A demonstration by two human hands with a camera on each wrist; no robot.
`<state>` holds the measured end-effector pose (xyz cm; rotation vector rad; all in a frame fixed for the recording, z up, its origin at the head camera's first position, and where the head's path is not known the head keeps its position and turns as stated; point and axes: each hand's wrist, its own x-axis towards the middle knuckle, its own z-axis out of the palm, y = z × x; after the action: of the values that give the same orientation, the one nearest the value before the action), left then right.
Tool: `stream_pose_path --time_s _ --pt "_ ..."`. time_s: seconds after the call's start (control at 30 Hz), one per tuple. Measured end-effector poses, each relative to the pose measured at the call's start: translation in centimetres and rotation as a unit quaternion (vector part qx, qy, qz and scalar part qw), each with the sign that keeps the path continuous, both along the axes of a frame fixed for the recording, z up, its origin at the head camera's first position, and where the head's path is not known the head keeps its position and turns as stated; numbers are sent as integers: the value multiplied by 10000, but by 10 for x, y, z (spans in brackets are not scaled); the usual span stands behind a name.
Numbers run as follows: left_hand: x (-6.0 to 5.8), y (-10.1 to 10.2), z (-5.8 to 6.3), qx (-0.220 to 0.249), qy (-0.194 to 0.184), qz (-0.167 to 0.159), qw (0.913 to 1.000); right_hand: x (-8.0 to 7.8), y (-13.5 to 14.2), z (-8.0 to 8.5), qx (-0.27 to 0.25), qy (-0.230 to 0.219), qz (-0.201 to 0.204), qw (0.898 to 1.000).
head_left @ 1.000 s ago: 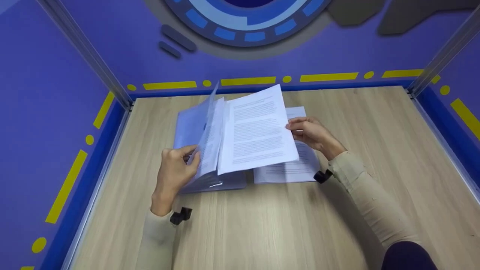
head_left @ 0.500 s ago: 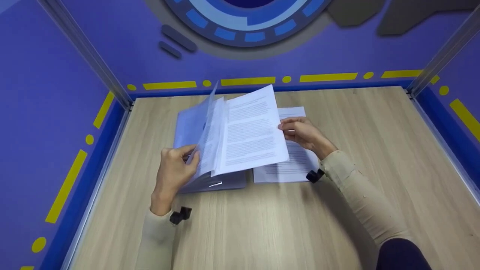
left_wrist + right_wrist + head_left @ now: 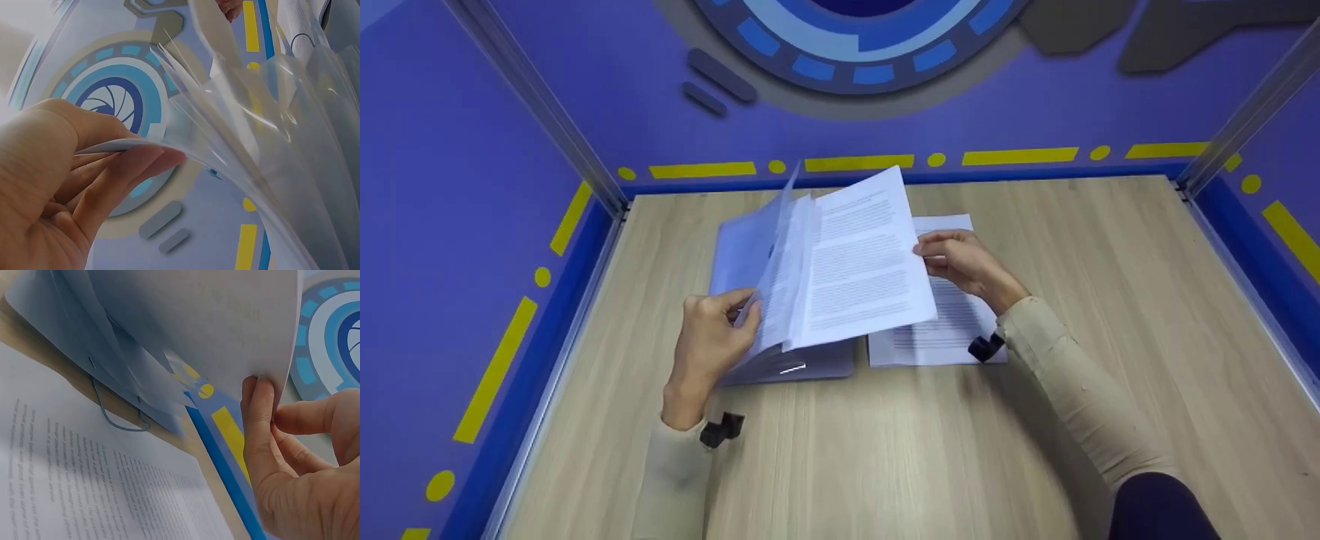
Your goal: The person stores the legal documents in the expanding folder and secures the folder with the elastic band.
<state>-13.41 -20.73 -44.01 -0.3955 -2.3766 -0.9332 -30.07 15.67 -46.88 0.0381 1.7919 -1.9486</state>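
A translucent bluish plastic folder [image 3: 746, 251] lies spread on the table, several of its clear leaves fanned upright. My left hand [image 3: 712, 337] pinches the near left edge of the raised leaves between thumb and fingers; the left wrist view shows the clear leaves [image 3: 298, 129] spread apart beyond it. My right hand [image 3: 964, 262] pinches the right edge of some printed paper [image 3: 862, 262], held tilted above the table. The paper's left edge lies among or against the clear leaves; I cannot tell how deep. In the right wrist view, thumb and fingers [image 3: 260, 422] grip the paper's edge.
A second stack of printed paper [image 3: 949, 341] lies flat under my right hand, partly covered by the raised paper. A thin cord loop [image 3: 112, 424] hangs at the folder's edge. Blue panels [image 3: 960, 112] enclose the wooden table [image 3: 825, 450] at the back and sides.
My right hand has moved left with the printed paper, bringing it nearer the folder's leaves, mostly in the first half second. My left hand has stayed in place.
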Motion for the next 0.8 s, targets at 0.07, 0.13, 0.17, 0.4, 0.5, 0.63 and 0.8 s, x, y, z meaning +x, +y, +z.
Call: stream_pose_path --time_s 0.07,0.13,0.17,0.4,0.5,0.63,0.8 --pt "0 0 0 -17 9 4 10000 -2 0 0 64 21 9 10000" --pt "0 -1 -1 -35 20 4 10000 -3 0 0 142 24 8 9999" --pt "0 -1 -1 -36 27 2 10000 -4 0 0 180 32 32 9998" --pt "0 -1 -2 -33 -19 -34 10000 -2 -9 -2 275 40 82 9996" --pt "1 -1 -2 -53 -47 -36 10000 -2 -14 -3 268 25 129 9996" --pt "-1 0 -2 -50 -1 -36 10000 -3 -20 -4 284 21 151 9995" --pt "-1 0 -2 -45 14 -46 10000 -3 -25 -5 257 22 150 9996"
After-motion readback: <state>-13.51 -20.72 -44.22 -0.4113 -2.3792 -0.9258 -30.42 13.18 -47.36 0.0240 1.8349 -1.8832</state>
